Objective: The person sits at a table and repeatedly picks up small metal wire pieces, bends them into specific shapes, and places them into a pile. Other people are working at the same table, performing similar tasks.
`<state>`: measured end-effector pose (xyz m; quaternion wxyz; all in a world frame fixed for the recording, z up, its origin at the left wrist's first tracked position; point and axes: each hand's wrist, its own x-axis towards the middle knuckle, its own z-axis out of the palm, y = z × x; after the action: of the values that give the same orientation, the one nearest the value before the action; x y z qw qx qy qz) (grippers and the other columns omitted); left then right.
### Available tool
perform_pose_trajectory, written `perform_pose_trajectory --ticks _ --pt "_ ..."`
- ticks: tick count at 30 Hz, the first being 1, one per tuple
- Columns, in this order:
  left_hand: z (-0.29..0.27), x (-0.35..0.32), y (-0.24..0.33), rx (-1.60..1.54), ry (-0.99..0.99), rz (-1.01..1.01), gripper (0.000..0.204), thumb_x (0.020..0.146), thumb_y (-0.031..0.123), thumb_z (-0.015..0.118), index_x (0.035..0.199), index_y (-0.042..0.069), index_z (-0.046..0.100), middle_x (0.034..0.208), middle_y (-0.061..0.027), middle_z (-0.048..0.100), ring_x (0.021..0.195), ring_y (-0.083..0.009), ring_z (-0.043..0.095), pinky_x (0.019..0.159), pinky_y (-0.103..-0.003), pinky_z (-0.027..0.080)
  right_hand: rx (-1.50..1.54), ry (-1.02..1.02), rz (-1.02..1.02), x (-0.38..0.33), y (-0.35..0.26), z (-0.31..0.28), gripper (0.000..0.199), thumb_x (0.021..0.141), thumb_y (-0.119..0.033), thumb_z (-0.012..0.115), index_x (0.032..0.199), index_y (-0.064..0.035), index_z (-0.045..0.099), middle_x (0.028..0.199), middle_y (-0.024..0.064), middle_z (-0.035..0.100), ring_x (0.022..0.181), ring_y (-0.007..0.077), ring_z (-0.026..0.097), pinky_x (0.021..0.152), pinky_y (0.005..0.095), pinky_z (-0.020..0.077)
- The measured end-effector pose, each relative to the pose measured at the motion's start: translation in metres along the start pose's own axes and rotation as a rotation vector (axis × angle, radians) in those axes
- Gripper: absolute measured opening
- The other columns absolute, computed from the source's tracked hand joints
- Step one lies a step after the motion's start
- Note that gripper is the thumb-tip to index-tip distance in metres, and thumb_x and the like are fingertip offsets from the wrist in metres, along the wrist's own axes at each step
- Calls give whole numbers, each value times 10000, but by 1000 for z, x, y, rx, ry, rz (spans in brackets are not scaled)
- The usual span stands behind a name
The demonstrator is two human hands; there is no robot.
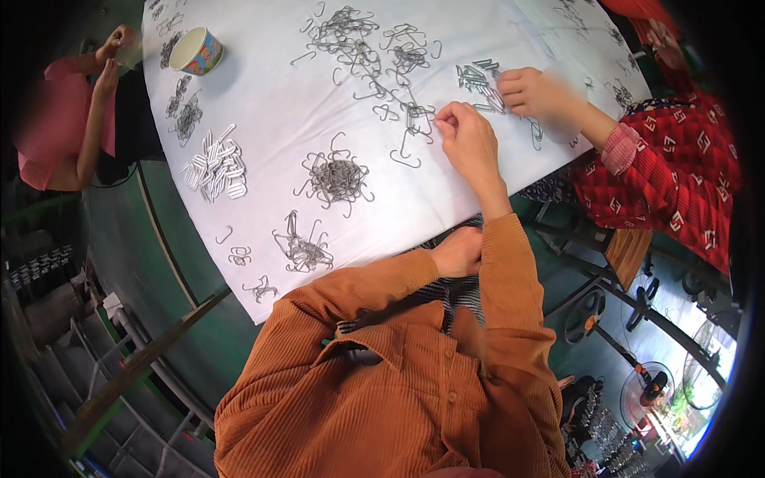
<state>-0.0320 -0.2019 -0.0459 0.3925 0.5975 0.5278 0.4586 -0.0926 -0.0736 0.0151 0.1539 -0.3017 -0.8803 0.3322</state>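
Several hooks point(413, 114) lie right of the cup point(209, 57), beside the right hand point(470, 142): fingers curled, can't tell if gripping wire. Left hand point(460, 251), lower right of the cup, part-hidden, grip unclear. Hooks look light, stiff, tangle-prone; best pinched at an outer bend.

left hand point(458, 252) partly hidden by the right sleeve point(510, 263) at three o'clock, desk point(255, 103) cut off at twelve, co-worker's hand point(540, 92) blurred toward two, anything in right hand point(472, 142) too small to tell
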Motion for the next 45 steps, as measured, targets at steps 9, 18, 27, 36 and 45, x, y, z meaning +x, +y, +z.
perform_pose_trajectory --ticks 9,18,27,36,45 --pt "10 -6 -3 -356 134 -58 417 786 207 717 1142 33 587 1132 -177 613 1051 -368 573 883 -421 483 5 -48 -187 12 -39 23 68 830 -81 642 898 -85 641 879 62 613 811 265 626 688 382 484" --pt "21 -8 -13 -77 199 132 379 779 168 700 1117 26 601 1105 -197 617 1025 -367 583 855 -424 492 -338 13 -231 31 -26 39 63 842 -122 639 869 -76 606 882 83 612 841 294 615 708 409 481" --pt "11 -4 0 22 -13 -86 267 758 114 658 995 0 613 950 -219 629 871 -409 595 744 -454 500 -137 55 -119 55 -16 10 87 860 -150 625 895 -74 648 916 81 636 843 295 628 722 407 481" --pt "18 -5 2 -80 211 10 397 793 253 682 1083 -5 598 1090 -228 624 987 -412 597 809 -454 505 -272 -75 -224 72 -34 27 52 873 -107 605 887 -61 625 935 91 634 869 312 628 729 432 497" --pt "25 5 11 31 217 15 254 728 171 708 906 5 637 863 -188 642 798 -384 614 683 -448 507 -413 75 -448 59 -32 -9 66 797 -21 591 789 -28 656 898 91 647 825 283 636 697 385 521"
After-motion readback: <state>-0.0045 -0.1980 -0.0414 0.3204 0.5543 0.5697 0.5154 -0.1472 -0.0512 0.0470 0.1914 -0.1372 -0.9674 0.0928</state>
